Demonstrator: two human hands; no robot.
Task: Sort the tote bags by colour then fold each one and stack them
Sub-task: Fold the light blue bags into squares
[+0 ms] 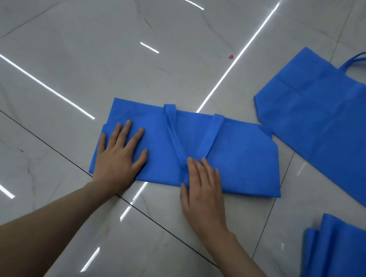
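Left hand (119, 152) lies spread flat on the half-folded blue tote bag (240, 162) at its 9 o'clock end; right hand (203, 184) presses flat mid-bag. The bag's long axis runs 9-to-3, so its free end lies toward 3 o'clock, nearer the right hand.

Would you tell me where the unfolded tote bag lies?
In the head view, the unfolded tote bag lies flat on the floor at upper right, beyond the half-folded bag.

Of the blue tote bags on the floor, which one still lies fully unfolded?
The unfolded tote bag at upper right: flat, handles sticking out. The centre bag is folded under the left hand and right hand; the folded stack sits lower right.
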